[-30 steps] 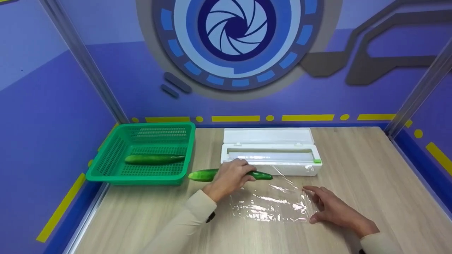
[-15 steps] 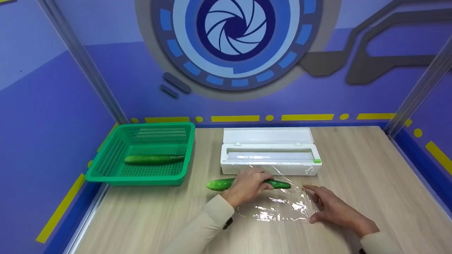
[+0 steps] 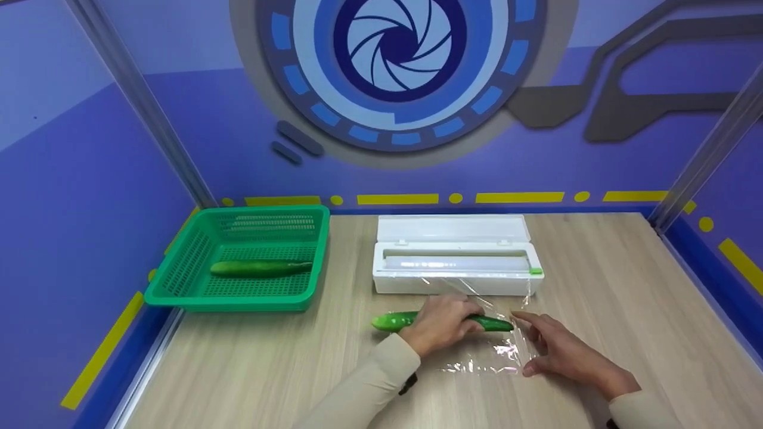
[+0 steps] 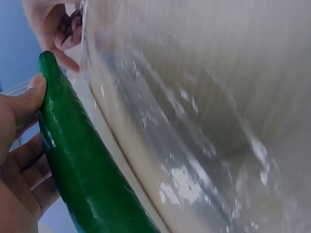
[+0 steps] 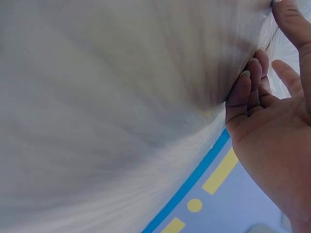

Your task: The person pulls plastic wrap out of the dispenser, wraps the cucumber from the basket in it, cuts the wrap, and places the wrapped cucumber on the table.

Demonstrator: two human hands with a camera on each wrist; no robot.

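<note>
My left hand [image 3: 444,325] grips a green cucumber [image 3: 394,322] round its middle, over a sheet of clear plastic wrap [image 3: 506,350]. In the left wrist view the thumb lies along one side of the cucumber [image 4: 87,150], whose narrow tip points towards my right hand [image 4: 51,24]. Thumb and forefinger of the right hand [image 3: 563,351] stand spread apart, touching the wrap's right edge; the other fingers are bent. Behind both hands sits a white wrap dispenser [image 3: 453,286], lid raised, its roll [image 3: 456,263] showing. The wrap runs from its front.
At the left stands a green plastic basket [image 3: 226,302] with another cucumber [image 3: 256,269] lying in it. A green slider [image 3: 536,271] marks the dispenser's right end. Printed blue panels [image 3: 381,182] border the wooden table [image 3: 614,286] at back and sides.
The left hand has carried the cucumber to the right and nearer to me, lower over the wrap. Its tip is now close to the right hand, which has stayed put.
</note>
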